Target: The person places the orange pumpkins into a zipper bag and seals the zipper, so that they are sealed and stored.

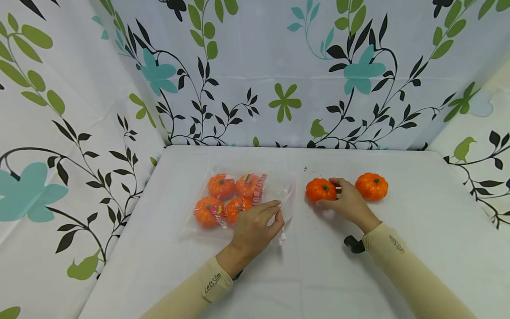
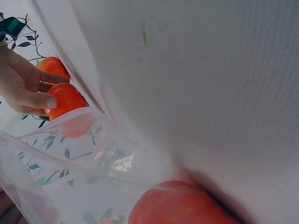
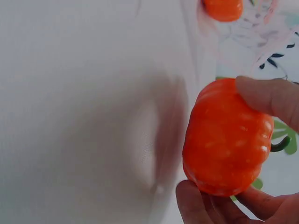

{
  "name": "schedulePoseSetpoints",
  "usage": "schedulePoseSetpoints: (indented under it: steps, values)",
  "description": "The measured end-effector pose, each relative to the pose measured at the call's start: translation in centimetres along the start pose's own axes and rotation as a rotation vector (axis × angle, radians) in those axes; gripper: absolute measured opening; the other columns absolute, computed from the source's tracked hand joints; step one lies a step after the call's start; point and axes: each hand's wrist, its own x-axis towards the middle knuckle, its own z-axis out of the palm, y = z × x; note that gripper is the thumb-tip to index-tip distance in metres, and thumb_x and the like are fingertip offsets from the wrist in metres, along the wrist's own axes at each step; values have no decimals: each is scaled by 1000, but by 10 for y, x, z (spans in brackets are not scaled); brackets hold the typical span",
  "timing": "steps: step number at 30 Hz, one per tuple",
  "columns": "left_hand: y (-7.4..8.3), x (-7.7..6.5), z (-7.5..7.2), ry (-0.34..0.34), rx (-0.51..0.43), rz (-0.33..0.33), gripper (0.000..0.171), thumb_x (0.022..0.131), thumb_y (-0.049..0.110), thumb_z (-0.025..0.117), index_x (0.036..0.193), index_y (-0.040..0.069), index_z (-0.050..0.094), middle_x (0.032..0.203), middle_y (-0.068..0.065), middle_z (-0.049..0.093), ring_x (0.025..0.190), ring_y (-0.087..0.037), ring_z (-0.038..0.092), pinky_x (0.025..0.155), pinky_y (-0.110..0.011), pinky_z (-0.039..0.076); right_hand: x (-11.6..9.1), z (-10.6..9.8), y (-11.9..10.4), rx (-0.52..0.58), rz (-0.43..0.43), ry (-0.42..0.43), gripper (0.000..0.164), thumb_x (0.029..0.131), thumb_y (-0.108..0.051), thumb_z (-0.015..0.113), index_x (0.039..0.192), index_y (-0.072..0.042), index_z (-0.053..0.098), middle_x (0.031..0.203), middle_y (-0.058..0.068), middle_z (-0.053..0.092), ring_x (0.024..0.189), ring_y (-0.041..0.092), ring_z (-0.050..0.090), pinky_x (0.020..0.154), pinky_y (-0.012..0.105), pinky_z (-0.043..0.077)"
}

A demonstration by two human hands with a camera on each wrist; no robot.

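A clear zip bag [image 1: 272,181] with pink print lies on the table, several small orange pumpkins [image 1: 221,186] inside it. At its right-hand end my left hand [image 1: 253,230] pinches the upper edge of the mouth, and the left wrist view shows the plastic [image 2: 56,161] held raised. My right hand [image 1: 350,204] grips an orange toy pumpkin [image 1: 320,189] just right of the bag, thumb on one side and fingers on the other. In the right wrist view that pumpkin [image 3: 229,140] appears tilted, its green stem pointing right. Another pumpkin [image 1: 371,186] sits beyond the right hand, untouched.
The white-covered table [image 1: 311,274] ends at a patterned curtain [image 1: 247,79] behind and at the sides. Black wrist gear [image 1: 353,244] sits under the right wrist. Both arms wear beige sleeves [image 1: 402,261].
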Motion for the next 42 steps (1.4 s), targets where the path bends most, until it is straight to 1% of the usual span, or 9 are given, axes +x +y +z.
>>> schedulePoseSetpoints:
  steps: [4, 10, 18, 21, 25, 28, 31, 37, 42]
  values:
    - [0, 1, -1, 5, -2, 0, 11, 84, 6, 73, 92, 1, 79, 100, -9, 77, 88, -19, 75, 75, -26, 59, -7, 11, -12, 35, -44, -42, 86, 83, -45, 81, 147, 0, 44, 142, 22, 52, 125, 40, 52, 102, 55, 47]
    - [0, 1, -1, 7, 0, 2, 12, 84, 6, 73, 93, 1, 79, 100, -9, 77, 88, -19, 75, 75, -27, 59, -15, 28, -29, 82, -92, -93, 83, 80, -46, 83, 142, -3, 50, 136, 16, 59, 118, 35, 59, 95, 49, 53]
    - [0, 0, 0, 10, 30, 17, 15, 81, 8, 78, 94, 1, 80, 99, -8, 77, 91, -19, 75, 80, -27, 58, -14, 50, -42, 162, -116, -135, 82, 77, -43, 87, 140, -3, 53, 130, 12, 61, 113, 31, 61, 94, 46, 54]
    - [1, 0, 1, 22, 38, 24, 15, 79, 8, 80, 93, 1, 81, 98, -8, 77, 89, -19, 75, 78, -27, 58, -12, 57, -47, 180, -147, -149, 78, 78, -38, 87, 138, -2, 54, 128, 12, 62, 111, 30, 62, 94, 45, 54]
    - [2, 0, 1, 24, 54, 15, 12, 80, 8, 77, 90, 2, 81, 98, -7, 77, 89, -18, 75, 76, -27, 59, -10, 65, -52, 187, -224, -182, 65, 81, -28, 84, 134, -1, 58, 123, 11, 64, 110, 30, 62, 95, 45, 54]
    - [4, -1, 1, 25, 66, 12, 12, 81, 8, 75, 90, 3, 81, 99, -7, 77, 90, -17, 75, 75, -27, 59, -9, 70, -56, 173, -275, -201, 59, 81, -22, 82, 131, -1, 60, 118, 9, 66, 108, 28, 62, 92, 45, 55]
    - [5, -1, 2, 30, 69, 18, 12, 81, 7, 74, 89, 3, 81, 99, -6, 77, 91, -17, 75, 76, -27, 59, -10, 74, -60, 152, -317, -210, 63, 80, -18, 82, 136, 1, 59, 114, 9, 68, 103, 26, 62, 86, 40, 56]
    - [6, -2, 4, 38, 78, 24, 12, 81, 7, 76, 91, 4, 81, 99, -7, 77, 91, -17, 75, 78, -27, 58, -10, 81, -68, 165, -340, -216, 68, 83, -11, 78, 143, 6, 52, 121, 15, 68, 88, 22, 66, 73, 31, 57]
    - [5, -2, 4, 26, 68, 14, 13, 82, 8, 76, 92, 3, 81, 100, -8, 77, 92, -18, 75, 79, -28, 58, -9, 85, -71, 208, -341, -251, 68, 86, -13, 79, 144, 6, 49, 130, 16, 65, 99, 24, 67, 80, 32, 58]
